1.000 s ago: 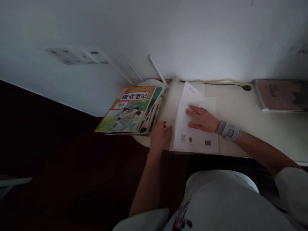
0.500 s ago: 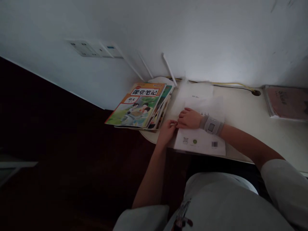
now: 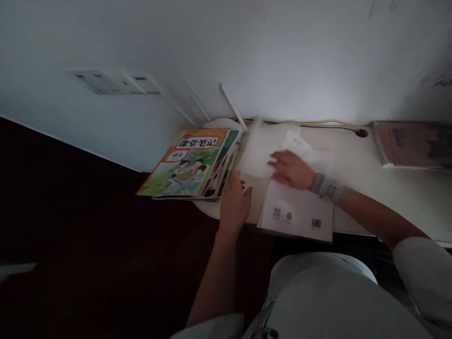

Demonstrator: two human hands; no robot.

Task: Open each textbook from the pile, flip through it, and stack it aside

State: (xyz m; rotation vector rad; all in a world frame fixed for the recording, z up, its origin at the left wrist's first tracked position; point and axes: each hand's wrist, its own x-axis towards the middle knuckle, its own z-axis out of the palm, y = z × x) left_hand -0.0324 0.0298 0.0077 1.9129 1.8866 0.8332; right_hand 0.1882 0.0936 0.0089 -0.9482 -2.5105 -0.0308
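A white book lies back cover up at the desk's front edge, with a barcode and small printed marks along its lower part. Over its upper part is my right hand, somewhat blurred, fingers stretched out and apart; whether it touches the cover I cannot tell. Beyond that hand a white piece of paper with small print sits at a slant. A translucent sheet spreads over the desk to the left of it. My left hand is open beside the stacked books, its thumb apart and nothing visible in it.
A white router with upright antennas stands behind the stack, against the wall. Yellow and black cables run along the desk's back edge to a cable hole. A pinkish book lies at the right. Wall sockets are at the left.
My left hand has come off the white book's left edge and moved left, its fingers opening. My right hand has lifted and spread its fingers. The printed paper beyond it has turned aslant.
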